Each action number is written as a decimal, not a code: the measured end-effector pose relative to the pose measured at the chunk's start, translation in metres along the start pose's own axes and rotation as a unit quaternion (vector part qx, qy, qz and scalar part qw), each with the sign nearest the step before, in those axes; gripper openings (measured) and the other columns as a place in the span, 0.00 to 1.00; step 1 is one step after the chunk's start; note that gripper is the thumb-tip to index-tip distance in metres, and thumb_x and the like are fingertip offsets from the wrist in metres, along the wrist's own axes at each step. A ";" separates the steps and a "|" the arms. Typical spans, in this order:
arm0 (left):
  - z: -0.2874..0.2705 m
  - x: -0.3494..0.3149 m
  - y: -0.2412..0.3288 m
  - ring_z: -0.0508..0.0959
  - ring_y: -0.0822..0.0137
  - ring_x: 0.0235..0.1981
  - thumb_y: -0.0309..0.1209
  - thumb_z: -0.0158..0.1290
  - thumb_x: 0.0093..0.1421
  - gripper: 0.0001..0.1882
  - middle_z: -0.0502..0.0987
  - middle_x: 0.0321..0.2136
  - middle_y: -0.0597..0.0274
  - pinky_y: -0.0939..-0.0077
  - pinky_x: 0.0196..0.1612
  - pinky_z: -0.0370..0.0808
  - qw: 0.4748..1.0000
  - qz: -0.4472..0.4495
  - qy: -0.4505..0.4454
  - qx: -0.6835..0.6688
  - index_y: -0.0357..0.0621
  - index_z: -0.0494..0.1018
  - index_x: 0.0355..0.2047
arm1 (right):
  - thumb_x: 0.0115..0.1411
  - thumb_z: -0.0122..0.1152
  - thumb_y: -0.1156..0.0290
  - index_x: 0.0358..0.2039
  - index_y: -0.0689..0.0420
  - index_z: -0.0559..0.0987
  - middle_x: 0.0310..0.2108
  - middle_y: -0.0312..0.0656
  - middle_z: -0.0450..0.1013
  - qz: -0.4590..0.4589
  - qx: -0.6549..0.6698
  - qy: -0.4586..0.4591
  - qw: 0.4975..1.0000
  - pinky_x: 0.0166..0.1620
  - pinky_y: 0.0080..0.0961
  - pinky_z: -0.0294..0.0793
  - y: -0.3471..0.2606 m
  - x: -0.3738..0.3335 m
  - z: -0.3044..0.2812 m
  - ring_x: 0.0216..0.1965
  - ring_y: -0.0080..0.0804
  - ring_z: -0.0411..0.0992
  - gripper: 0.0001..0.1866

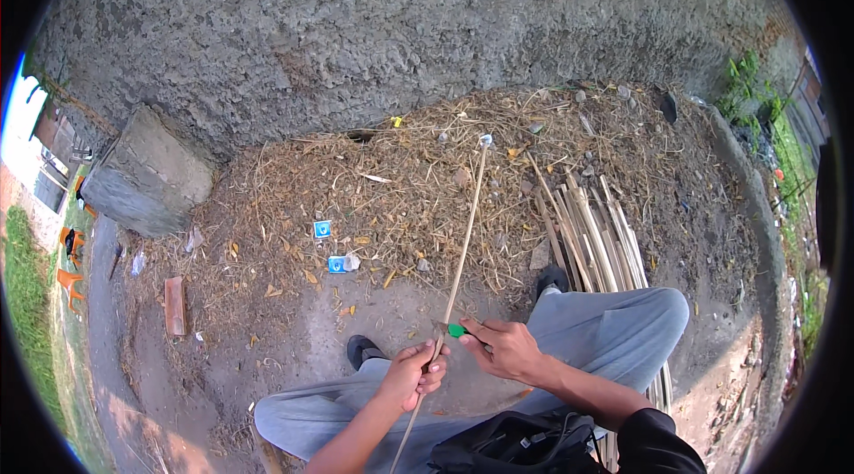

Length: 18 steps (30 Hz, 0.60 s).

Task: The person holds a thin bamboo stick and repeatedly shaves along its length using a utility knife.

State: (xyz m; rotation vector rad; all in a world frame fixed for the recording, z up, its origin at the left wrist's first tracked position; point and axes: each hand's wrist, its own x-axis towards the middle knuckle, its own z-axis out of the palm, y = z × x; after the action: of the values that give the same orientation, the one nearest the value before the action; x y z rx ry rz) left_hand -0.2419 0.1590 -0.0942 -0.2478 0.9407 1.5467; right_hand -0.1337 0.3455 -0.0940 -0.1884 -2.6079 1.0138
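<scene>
My left hand (pixel 414 374) is closed around a long thin wooden strip, likely split bamboo (pixel 466 247). The strip slants from below my lap up and away over the littered ground. In my right hand (pixel 511 350) is a small knife with a green handle (pixel 456 330). Its short blade lies against or very close to the strip, just above my left fingers; exact contact is too small to tell. Beyond my right knee a bundle of similar pale strips (pixel 598 238) lies on the ground, partly hidden by my leg.
A rough grey wall (pixel 400 29) rises ahead. Dry shavings and leaves (pixel 276 198) cover the ground at its foot. To the left stand a concrete block (pixel 156 173) and a brick piece (pixel 175 306). Small blue packets (pixel 336 264) lie nearer. A low kerb (pixel 743 172) runs along the right.
</scene>
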 end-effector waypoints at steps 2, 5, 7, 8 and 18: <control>0.001 0.000 0.000 0.53 0.81 0.13 0.38 0.37 0.73 0.16 0.62 0.20 0.69 0.84 0.14 0.50 1.000 0.002 0.005 -0.006 0.37 0.68 0.39 | 0.58 0.65 0.66 0.45 0.53 0.81 0.19 0.40 0.71 -0.006 -0.016 -0.005 1.000 0.18 0.35 0.69 -0.001 0.001 -0.001 0.14 0.39 0.69 0.15; 0.005 -0.004 -0.003 0.52 0.81 0.12 0.38 0.37 0.73 0.16 0.60 0.18 0.70 0.83 0.13 0.49 1.000 0.005 0.021 0.011 0.39 0.67 0.37 | 0.58 0.65 0.62 0.44 0.51 0.80 0.18 0.38 0.70 -0.024 -0.034 -0.006 0.999 0.17 0.34 0.69 0.003 0.000 0.001 0.14 0.39 0.70 0.14; 0.008 -0.005 -0.004 0.52 0.81 0.12 0.38 0.37 0.73 0.16 0.59 0.17 0.71 0.84 0.13 0.49 0.998 0.013 0.037 0.046 0.40 0.66 0.36 | 0.58 0.64 0.60 0.44 0.50 0.80 0.17 0.37 0.70 -0.037 -0.036 -0.002 0.999 0.16 0.35 0.69 0.006 0.000 0.003 0.14 0.39 0.71 0.15; 0.009 -0.006 -0.005 0.52 0.82 0.12 0.39 0.36 0.73 0.16 0.58 0.17 0.72 0.84 0.13 0.48 0.995 0.022 0.051 0.082 0.41 0.65 0.35 | 0.58 0.65 0.60 0.44 0.50 0.80 0.16 0.37 0.70 -0.035 -0.035 0.010 0.999 0.15 0.35 0.69 0.006 0.000 0.004 0.14 0.39 0.70 0.15; 0.024 -0.015 -0.004 0.51 0.82 0.12 0.39 0.36 0.73 0.16 0.56 0.15 0.73 0.83 0.13 0.47 0.990 0.045 0.073 0.113 0.41 0.65 0.34 | 0.57 0.65 0.58 0.37 0.49 0.81 0.16 0.37 0.70 -0.026 -0.047 0.062 0.997 0.15 0.33 0.69 0.005 0.007 0.007 0.14 0.38 0.71 0.11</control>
State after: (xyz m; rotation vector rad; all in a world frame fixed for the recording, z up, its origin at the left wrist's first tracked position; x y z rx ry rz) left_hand -0.2263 0.1637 -0.0708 -0.1599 1.2470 1.5027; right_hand -0.1426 0.3465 -0.1003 -0.1974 -2.5352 0.8345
